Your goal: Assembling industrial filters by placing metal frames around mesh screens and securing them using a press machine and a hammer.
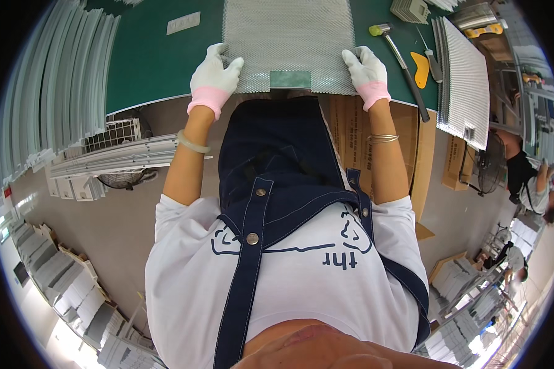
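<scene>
A silver metal mesh sheet (287, 37) lies over the green table, reaching its near edge. It has a rectangular opening near its near edge, and green shows through. My left hand (216, 75), in a white glove with a pink cuff, holds the sheet's left edge, thumb on top and fingers curled at the side. My right hand (367, 74), gloved the same way, grips the right edge at about the same height. The undersides of the fingers are partly hidden.
Right of the sheet lie a hammer (402, 61) with a yellow-green tip, a yellow scraper (420, 69) and a screwdriver (434, 66). Further right are stacked mesh panels (465, 80). Long pale strips (61, 80) crowd the left. A cardboard box (375, 144) stands below the table; people work far right.
</scene>
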A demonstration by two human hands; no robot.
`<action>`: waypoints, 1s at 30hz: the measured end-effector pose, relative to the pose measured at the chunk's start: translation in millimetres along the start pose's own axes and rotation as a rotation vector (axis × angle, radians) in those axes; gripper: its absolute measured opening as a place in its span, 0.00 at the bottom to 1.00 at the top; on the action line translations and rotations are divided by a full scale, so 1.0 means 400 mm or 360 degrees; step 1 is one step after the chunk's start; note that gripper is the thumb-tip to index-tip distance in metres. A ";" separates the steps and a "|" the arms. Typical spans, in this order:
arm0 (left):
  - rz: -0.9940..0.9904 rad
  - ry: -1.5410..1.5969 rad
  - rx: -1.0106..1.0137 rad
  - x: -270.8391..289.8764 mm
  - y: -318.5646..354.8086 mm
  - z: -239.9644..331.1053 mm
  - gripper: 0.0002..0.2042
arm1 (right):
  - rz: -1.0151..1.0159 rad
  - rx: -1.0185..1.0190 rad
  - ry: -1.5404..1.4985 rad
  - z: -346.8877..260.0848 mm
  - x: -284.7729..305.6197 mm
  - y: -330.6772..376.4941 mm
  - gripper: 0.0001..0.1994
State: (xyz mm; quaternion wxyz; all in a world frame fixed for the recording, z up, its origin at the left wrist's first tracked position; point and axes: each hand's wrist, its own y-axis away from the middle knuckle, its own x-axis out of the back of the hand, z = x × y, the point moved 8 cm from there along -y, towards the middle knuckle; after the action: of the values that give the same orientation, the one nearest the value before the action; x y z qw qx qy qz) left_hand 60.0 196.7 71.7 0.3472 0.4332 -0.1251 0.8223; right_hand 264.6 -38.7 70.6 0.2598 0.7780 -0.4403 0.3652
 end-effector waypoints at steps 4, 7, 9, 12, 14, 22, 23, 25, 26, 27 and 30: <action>0.0050 -0.0088 0.0010 0.003 -0.003 0.007 0.25 | 0.0004 -0.0016 0.0019 -0.004 0.001 0.001 0.19; -0.0003 -0.0140 0.0064 -0.005 -0.009 0.004 0.26 | -0.0032 -0.0004 0.0103 -0.009 -0.001 -0.005 0.19; -0.0009 -0.0156 0.0074 0.000 -0.010 0.015 0.26 | -0.0073 -0.0046 0.0203 -0.010 -0.006 -0.010 0.18; -0.0012 -0.0149 0.0087 0.003 -0.009 0.019 0.25 | -0.0053 0.0000 0.0222 -0.021 0.000 -0.008 0.18; -0.0007 -0.0124 0.0083 0.010 -0.009 0.022 0.25 | -0.0030 0.0058 0.0199 -0.039 0.008 -0.006 0.18; -0.0052 -0.0150 0.0167 0.016 0.009 0.027 0.27 | -0.0180 -0.0084 0.0425 -0.049 -0.003 0.007 0.19; -0.0050 -0.0207 0.0127 0.019 0.011 0.035 0.27 | -0.0183 -0.0094 0.0452 -0.049 -0.002 0.009 0.19; -0.0002 -0.0364 0.0044 0.020 0.010 0.055 0.27 | -0.0159 -0.0138 0.0569 -0.047 0.012 0.013 0.21; -0.0044 -0.0420 0.0038 0.017 0.009 0.054 0.27 | -0.0160 -0.0181 0.0617 -0.053 0.019 0.015 0.21; -0.0090 -0.0474 0.0035 0.017 0.009 0.050 0.27 | -0.0158 -0.0236 0.0635 -0.058 0.014 0.017 0.21; -0.0056 -0.0733 0.0074 0.043 0.012 0.070 0.27 | 0.0362 0.0233 0.1042 -0.112 0.036 0.034 0.20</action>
State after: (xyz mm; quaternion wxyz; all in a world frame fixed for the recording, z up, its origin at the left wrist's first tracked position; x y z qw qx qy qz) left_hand 67.7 186.9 102.4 0.3137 0.6194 -0.1744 0.6982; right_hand 242.5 -19.7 109.9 0.2885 0.5822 -0.3901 0.6524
